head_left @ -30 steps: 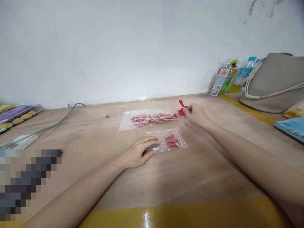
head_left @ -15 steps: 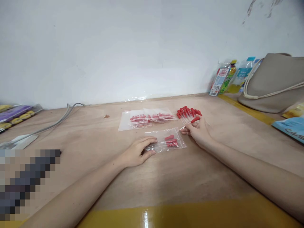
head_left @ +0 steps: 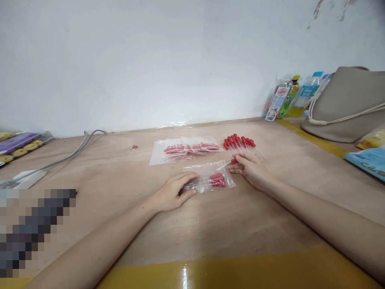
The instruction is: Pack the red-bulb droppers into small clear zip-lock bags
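A clear zip bag (head_left: 202,185) lies flat on the table with several red-bulbed droppers (head_left: 217,180) inside. My left hand (head_left: 177,192) holds the bag's left end, fingers over the upper edge and thumb at the lower one. Between the thumb and fingers of my right hand (head_left: 248,170) is the red bulb of another dropper (head_left: 234,160). Its thin clear tube points left, into the bag's right-hand opening. Just beyond that hand, a fan of loose droppers (head_left: 239,141) rests on the table, red bulbs pointing away.
Filled bags of droppers (head_left: 192,148) lie overlapped behind the open bag. Bottles (head_left: 306,94) and a grey drawstring bag (head_left: 345,104) stand at the back right, near a blue packet (head_left: 367,164). A cable (head_left: 75,151) and purple-yellow packs (head_left: 19,143) are at left.
My right hand has brought its dropper left and down from near the fan, and the tube has entered the bag's opening. My left hand stays in place on the bag.
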Demonstrator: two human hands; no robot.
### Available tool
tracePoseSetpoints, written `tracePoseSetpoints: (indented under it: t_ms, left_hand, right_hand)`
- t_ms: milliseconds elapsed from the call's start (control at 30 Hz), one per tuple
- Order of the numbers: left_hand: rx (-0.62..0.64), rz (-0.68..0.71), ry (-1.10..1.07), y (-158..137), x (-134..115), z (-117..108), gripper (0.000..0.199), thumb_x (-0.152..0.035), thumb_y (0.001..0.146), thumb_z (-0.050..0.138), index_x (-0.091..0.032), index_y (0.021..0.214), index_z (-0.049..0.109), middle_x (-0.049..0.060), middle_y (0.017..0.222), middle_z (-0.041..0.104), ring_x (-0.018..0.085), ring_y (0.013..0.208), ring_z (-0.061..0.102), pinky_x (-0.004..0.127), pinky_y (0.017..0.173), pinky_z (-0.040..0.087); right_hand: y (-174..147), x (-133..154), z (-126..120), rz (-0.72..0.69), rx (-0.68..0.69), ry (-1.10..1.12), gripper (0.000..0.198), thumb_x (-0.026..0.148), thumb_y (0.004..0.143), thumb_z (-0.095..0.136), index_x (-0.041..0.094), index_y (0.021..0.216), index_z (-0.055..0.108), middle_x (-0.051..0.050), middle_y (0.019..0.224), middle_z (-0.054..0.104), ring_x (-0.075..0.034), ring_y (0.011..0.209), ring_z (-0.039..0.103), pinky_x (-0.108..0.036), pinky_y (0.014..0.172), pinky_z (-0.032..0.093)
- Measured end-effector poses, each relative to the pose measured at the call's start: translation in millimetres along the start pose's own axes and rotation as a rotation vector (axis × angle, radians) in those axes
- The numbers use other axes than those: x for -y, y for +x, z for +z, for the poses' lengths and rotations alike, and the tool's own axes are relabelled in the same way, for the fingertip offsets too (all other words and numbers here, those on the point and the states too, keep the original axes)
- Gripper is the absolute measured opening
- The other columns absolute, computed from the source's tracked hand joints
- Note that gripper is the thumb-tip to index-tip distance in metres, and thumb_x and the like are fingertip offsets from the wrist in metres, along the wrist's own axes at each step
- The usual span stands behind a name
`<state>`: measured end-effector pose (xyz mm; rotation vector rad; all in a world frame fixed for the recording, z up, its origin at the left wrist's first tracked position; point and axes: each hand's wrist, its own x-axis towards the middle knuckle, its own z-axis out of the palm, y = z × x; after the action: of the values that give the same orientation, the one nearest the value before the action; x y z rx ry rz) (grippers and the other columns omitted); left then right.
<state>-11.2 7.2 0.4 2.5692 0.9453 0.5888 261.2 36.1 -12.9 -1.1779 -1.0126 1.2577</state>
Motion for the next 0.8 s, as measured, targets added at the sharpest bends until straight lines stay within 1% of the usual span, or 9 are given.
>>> tracePoseSetpoints:
  t_ms: [67, 133, 200, 233, 300, 433, 533, 633, 800]
  left_hand:
    - [0.003, -0.021, 0.01, -1, -1, -1, 0.046, -0.031, 0.087, 0.051, -0.021, 0.131, 0.041, 0.009, 0.131, 0.05, 0.023, 0.119, 0.047, 0.041, 0.1, 0.04]
    - [0.006, -0.033, 0.018, -1, -2, -1, 0.048, -0.032, 0.087, 0.051, -0.021, 0.133, 0.039, 0.009, 0.134, 0.047, 0.023, 0.121, 0.045, 0.041, 0.101, 0.039]
    - [0.004, -0.038, 0.025, -1, -3, -1, 0.049, -0.032, 0.088, 0.05, -0.021, 0.134, 0.037, 0.009, 0.135, 0.045, 0.023, 0.122, 0.044, 0.041, 0.102, 0.038]
    - [0.001, -0.036, 0.03, -1, -3, -1, 0.05, -0.032, 0.088, 0.05, -0.021, 0.134, 0.036, 0.009, 0.135, 0.045, 0.023, 0.122, 0.044, 0.041, 0.102, 0.039]
    - [-0.006, -0.026, 0.04, -1, -3, -1, 0.05, -0.032, 0.088, 0.05, -0.022, 0.134, 0.036, 0.01, 0.135, 0.045, 0.023, 0.122, 0.045, 0.041, 0.101, 0.039]
    - [-0.01, -0.012, 0.052, 0, -1, 0, 0.05, -0.032, 0.087, 0.05, -0.021, 0.134, 0.036, 0.01, 0.136, 0.044, 0.023, 0.123, 0.044, 0.042, 0.102, 0.039]
    - [-0.006, -0.014, 0.045, 0, 0, 0, 0.05, -0.032, 0.088, 0.05, -0.022, 0.134, 0.037, 0.009, 0.137, 0.043, 0.023, 0.124, 0.043, 0.042, 0.102, 0.038]
    - [-0.014, -0.006, 0.039, 0, -1, 0, 0.049, -0.032, 0.088, 0.05, -0.022, 0.134, 0.037, 0.009, 0.136, 0.044, 0.023, 0.124, 0.043, 0.042, 0.102, 0.038]
    - [-0.026, -0.007, 0.036, 0, -2, 0, 0.047, -0.032, 0.087, 0.051, -0.022, 0.132, 0.04, 0.009, 0.136, 0.044, 0.023, 0.124, 0.042, 0.042, 0.103, 0.038]
  right_hand:
    - [2, 3, -7, -0.023, 0.115, -0.196, 0.018, 0.032, 0.067, 0.063, 0.018, 0.079, 0.058, 0.0, 0.075, 0.06, -0.009, 0.059, 0.057, -0.026, 0.061, 0.049]
    - [3, 6, -14, -0.078, 0.256, -0.391, 0.025, 0.033, 0.064, 0.067, 0.017, 0.082, 0.064, 0.001, 0.07, 0.06, -0.009, 0.058, 0.052, -0.025, 0.059, 0.045]
    - [5, 7, -18, -0.162, 0.349, -0.489, 0.032, 0.035, 0.062, 0.068, 0.017, 0.088, 0.065, 0.003, 0.063, 0.056, -0.009, 0.057, 0.05, -0.024, 0.057, 0.042]
    - [6, 7, -18, -0.203, 0.366, -0.503, 0.034, 0.035, 0.061, 0.069, 0.016, 0.089, 0.065, 0.004, 0.061, 0.055, -0.009, 0.056, 0.049, -0.024, 0.056, 0.041]
    - [8, 5, -15, -0.256, 0.359, -0.499, 0.035, 0.036, 0.059, 0.07, 0.016, 0.087, 0.063, 0.004, 0.06, 0.054, -0.009, 0.055, 0.048, -0.024, 0.055, 0.04]
    - [13, -3, -5, -0.279, 0.293, -0.55, 0.03, 0.041, 0.06, 0.069, 0.017, 0.075, 0.061, 0.002, 0.061, 0.056, -0.01, 0.055, 0.049, -0.025, 0.055, 0.041]
    - [14, -5, 0, -0.361, 0.275, -0.636, 0.022, 0.039, 0.064, 0.067, 0.018, 0.071, 0.064, -0.001, 0.067, 0.061, -0.014, 0.064, 0.053, -0.028, 0.063, 0.044]
    - [14, -6, 1, -0.434, 0.299, -0.663, 0.019, 0.036, 0.067, 0.063, 0.018, 0.07, 0.065, -0.003, 0.079, 0.064, -0.017, 0.076, 0.056, -0.03, 0.072, 0.044]
    - [17, -10, 0, -0.434, 0.282, -0.667, 0.021, 0.037, 0.07, 0.058, 0.017, 0.074, 0.066, -0.003, 0.079, 0.063, -0.016, 0.073, 0.055, -0.03, 0.07, 0.043]
